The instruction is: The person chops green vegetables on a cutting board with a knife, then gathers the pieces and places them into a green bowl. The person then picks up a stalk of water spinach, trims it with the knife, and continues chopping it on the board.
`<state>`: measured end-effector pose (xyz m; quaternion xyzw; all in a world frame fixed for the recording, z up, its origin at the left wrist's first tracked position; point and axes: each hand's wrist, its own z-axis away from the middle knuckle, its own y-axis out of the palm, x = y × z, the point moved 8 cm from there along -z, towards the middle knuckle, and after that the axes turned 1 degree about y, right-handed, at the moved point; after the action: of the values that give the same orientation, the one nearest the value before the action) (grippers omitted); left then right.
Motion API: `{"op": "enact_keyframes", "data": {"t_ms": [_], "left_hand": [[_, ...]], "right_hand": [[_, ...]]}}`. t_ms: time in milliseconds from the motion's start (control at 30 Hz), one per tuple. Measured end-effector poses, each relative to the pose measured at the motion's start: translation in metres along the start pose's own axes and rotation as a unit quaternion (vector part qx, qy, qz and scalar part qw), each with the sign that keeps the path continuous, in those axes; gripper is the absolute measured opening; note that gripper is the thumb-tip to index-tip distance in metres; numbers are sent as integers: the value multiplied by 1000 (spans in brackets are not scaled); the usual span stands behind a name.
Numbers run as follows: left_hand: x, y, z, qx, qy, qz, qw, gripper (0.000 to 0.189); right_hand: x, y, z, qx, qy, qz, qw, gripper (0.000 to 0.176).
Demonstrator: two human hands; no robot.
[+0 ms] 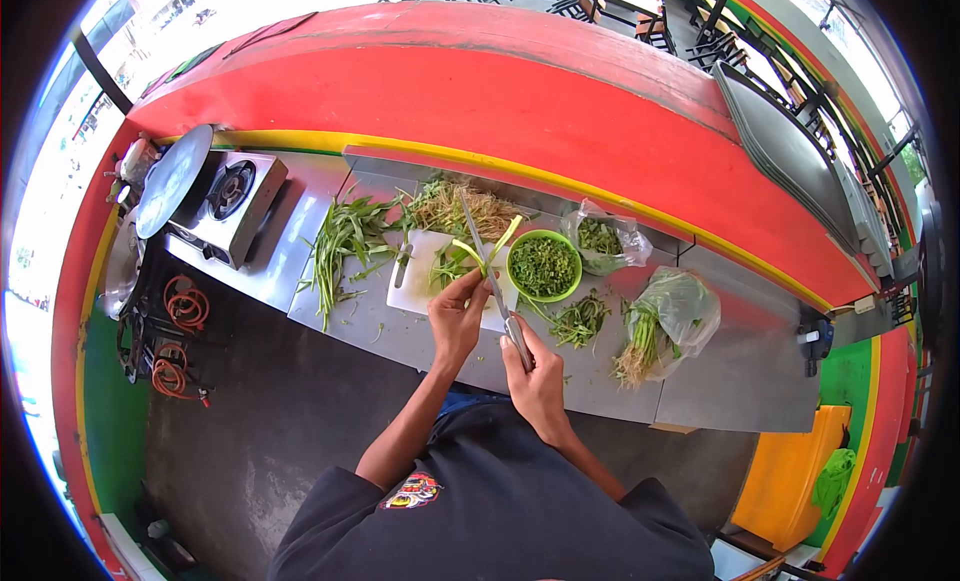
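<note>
My right hand [537, 376] is wrapped round the handle of a knife [497, 292], its long blade pointing up and away over the chopping board. Between the fingertips of my left hand [456, 316] is a pale green vegetable stalk [508, 233], close against the blade. Below both hands lies the white chopping board [410, 293] with some green leaves [450, 265] on it. Just right of the blade stands a green bowl [513, 277] filled with chopped greens [543, 265].
Long-leaved greens [345, 243] lie left of the board, and a heap of rooty trimmings [465, 209] behind it. To the right are loose herbs [580, 321], a bag of leaves [612, 237] and a bagged bunch [660, 326]. A gas stove [230, 206] stands far left; a red wall [450, 91] runs behind.
</note>
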<state>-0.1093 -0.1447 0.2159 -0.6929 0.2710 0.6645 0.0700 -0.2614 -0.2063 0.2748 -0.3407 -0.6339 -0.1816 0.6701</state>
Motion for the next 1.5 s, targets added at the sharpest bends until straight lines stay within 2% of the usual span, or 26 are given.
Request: {"op": "enact_keyframes", "data": {"t_ms": [67, 133, 333, 467, 533, 767, 867, 1067, 1167, 1333, 1500], "left_hand": [[0, 0, -1, -4, 2, -6, 1000, 28], [-11, 4, 0, 33, 75, -33, 996, 28], [4, -1, 1, 20, 16, -31, 999, 29], [0, 0, 0, 0, 20, -29, 999, 29], [-11, -1, -3, 2, 72, -55, 996, 30], [-6, 2, -5, 27, 68, -73, 995, 34], [2, -1, -4, 4, 47, -45, 998, 34], [-4, 0, -6, -7, 55, -103, 993, 33], [-7, -1, -7, -18, 64, -83, 994, 37], [-17, 9, -5, 41, 80, -45, 995, 42], [-8, 5, -5, 27, 77, -40, 996, 42]], "right_hand": [[0, -1, 0, 0, 3, -1, 1000, 38], [0, -4, 1, -8, 11, -9, 1000, 38], [-2, -2, 0, -5, 5, -6, 1000, 38], [-1, -1, -1, 1, 8, -18, 1000, 38], [-4, 0, 0, 6, 14, -20, 1000, 38], [-4, -2, -2, 8, 30, -30, 999, 39], [-3, -2, -3, 7, 16, -32, 999, 39], [-4, 0, -4, 18, 20, -22, 999, 39], [-5, 1, -4, 22, 33, -31, 999, 39], [1, -3, -5, 15, 27, -34, 999, 39], [-6, 2, -6, 17, 29, -32, 999, 40]]}}
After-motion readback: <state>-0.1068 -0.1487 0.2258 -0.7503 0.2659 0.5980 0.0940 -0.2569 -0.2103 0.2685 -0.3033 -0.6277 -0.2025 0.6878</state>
